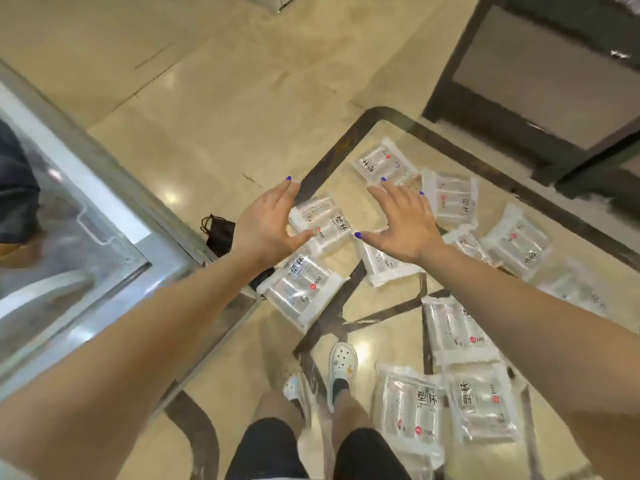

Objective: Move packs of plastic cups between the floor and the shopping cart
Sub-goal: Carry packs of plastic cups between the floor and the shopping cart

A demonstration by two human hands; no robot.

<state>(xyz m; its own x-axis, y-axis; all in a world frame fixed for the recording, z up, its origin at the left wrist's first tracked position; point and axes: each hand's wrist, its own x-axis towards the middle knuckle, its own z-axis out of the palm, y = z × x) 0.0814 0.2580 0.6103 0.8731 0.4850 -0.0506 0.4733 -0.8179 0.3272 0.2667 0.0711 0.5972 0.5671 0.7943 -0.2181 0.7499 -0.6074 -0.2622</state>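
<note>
Our left hand point(266, 226) and right hand point(398, 223) are open and hold nothing, spread above one pack of plastic cups point(322, 223) lying on the floor point(207, 140) among many other packs. We judge it light, with a soft, slippery wrap, best pressed at its two long sides. The shopping cart point(86, 209) rim stands near on the left; open floor lies beyond

Clear packs of plastic cups point(304, 292) carry white edges, black characters and small red dots. The floor point(207, 133) is glossy beige with dark brown inlaid bands. Fingernails are blue. White clogs point(342, 365), black mask point(219, 232).
</note>
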